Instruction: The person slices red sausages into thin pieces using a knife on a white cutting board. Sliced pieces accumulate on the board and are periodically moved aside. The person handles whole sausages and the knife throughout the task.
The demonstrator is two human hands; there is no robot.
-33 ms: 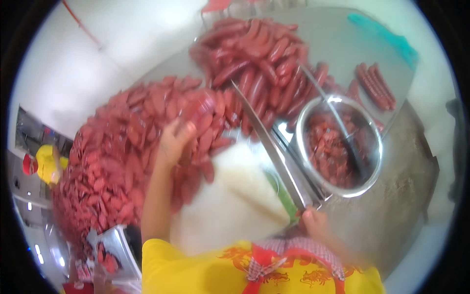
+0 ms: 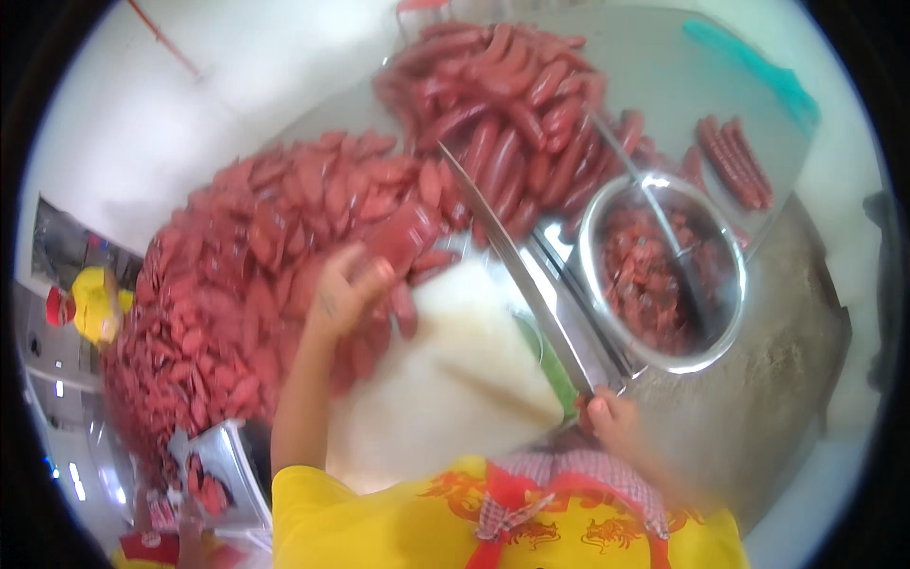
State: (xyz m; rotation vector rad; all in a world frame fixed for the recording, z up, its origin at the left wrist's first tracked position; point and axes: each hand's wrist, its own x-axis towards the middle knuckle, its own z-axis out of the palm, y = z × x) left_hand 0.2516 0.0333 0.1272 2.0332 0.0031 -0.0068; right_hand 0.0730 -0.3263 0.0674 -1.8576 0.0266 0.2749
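My left hand (image 2: pixel 343 292) is at the near edge of a big heap of sliced red sausage (image 2: pixel 265 256), thumb and fingers apart. Just beyond its fingertips is a broad, shiny red sausage piece (image 2: pixel 406 235); I see no grip on it. My right hand (image 2: pixel 611 422) is closed round the handle of a long knife (image 2: pixel 526 275). The blade slants up and to the left past the white cutting board (image 2: pixel 427 398), its tip close to the whole sausages (image 2: pixel 502 123). Between the hands, the board carries no sausage except at its left edge.
Right of the knife stands a round steel bowl (image 2: pixel 735 327) of chopped red meat, a dark-handled long blade (image 2: pixel 687 275) lying across it. Several sausages (image 2: pixel 735 161) lie apart at far right near green plastic (image 2: pixel 754 62). A metal tray (image 2: pixel 227 455) and a person in yellow (image 2: pixel 95 303) are at left.
The shiny sausage piece has shifted slightly down and right relative to my left hand. The whole view has moved a little; my right hand keeps its hold on the knife.
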